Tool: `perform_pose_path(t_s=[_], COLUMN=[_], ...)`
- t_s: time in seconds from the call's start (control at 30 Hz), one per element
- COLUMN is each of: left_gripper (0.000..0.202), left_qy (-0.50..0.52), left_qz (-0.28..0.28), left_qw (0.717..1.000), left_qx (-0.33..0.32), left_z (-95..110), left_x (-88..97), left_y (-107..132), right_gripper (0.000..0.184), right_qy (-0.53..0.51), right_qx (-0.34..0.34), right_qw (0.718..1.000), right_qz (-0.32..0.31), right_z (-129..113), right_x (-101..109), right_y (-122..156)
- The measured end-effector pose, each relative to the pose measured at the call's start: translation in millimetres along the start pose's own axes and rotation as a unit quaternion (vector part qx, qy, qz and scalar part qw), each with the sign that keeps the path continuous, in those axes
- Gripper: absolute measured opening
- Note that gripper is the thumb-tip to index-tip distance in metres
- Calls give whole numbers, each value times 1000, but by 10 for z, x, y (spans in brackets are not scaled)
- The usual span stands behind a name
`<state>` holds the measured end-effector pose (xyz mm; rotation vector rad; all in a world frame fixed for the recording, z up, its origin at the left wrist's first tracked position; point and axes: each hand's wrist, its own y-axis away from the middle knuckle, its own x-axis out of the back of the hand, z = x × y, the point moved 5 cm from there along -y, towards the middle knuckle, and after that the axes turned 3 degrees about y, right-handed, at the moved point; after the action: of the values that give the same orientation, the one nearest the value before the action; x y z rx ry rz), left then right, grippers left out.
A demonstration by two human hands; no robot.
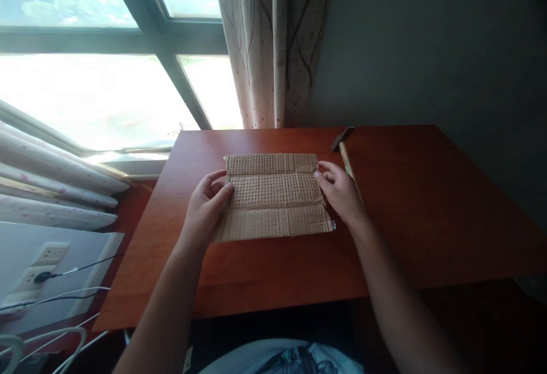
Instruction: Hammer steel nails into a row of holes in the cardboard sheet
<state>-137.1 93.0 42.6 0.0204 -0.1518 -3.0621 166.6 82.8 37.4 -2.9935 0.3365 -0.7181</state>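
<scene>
A flat piece of brown cardboard (pixel 273 197), creased into three bands and punched with rows of small holes, lies on the reddish wooden table (pixel 427 203). My left hand (pixel 205 206) rests on its left edge, thumb on top and fingers curled at the rim. My right hand (pixel 339 188) grips the right edge the same way, fingers bent around it. Just behind my right hand lies a hammer (pixel 345 149) with a wooden handle and dark head, partly hidden by that hand.
A window and a patterned curtain (pixel 273 49) stand behind the table's far edge. A dark wall is on the right. To the left, below table height, sit a wall socket with a plug (pixel 43 271) and white cables (pixel 64 334).
</scene>
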Motion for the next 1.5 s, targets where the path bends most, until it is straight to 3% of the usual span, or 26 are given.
perform_pose_path(t_s=[0.1, 0.2, 0.23, 0.3, 0.4, 0.5, 0.83, 1.0, 1.13, 1.33, 1.5], left_gripper=[56, 45, 39, 29, 32, 38, 42, 41, 40, 40, 41], left_qy=[-128, -311, -359, -420, -497, -543, -552, -560, -558, -553, -534], left_qz=[33, 53, 27, -75, -211, -238, -222, -219, -214, -212, -214], left_qw=[986, 916, 889, 840, 763, 723, 724, 716, 715, 718, 732], left_qx=[-98, -246, -284, -335, -355, -355, -350, -355, -362, -366, -366], left_z=[138, 453, 545, 656, 650, 571, 469, 478, 479, 475, 436], left_x=[90, 29, -58, -306, -677, -880, -950, -968, -977, -979, -945], left_y=[11, 100, 134, 197, 265, 265, 289, 300, 304, 298, 289], right_gripper=[42, 41, 41, 41, 42, 43, 41, 32, 31, 32, 31], right_qy=[-10, -22, -25, -31, -33, -30, 58, 190, 277, 393, 404], right_qx=[0, -4, -6, -7, -5, 1, 30, 179, 279, 234, 233], right_qw=[1000, 1000, 1000, 999, 999, 999, 998, 961, 919, 889, 885], right_qz=[-3, -8, -9, -11, -14, -10, 4, 87, 23, -13, -2], right_z=[-11, -9, -2, 20, 63, 97, 96, -283, -588, -647, -618], right_x=[3, 3, 2, -4, -16, -7, 59, 115, -58, -225, -240], right_y=[6, -3, -10, -26, -50, -69, -71, 32, 142, 143, 157])
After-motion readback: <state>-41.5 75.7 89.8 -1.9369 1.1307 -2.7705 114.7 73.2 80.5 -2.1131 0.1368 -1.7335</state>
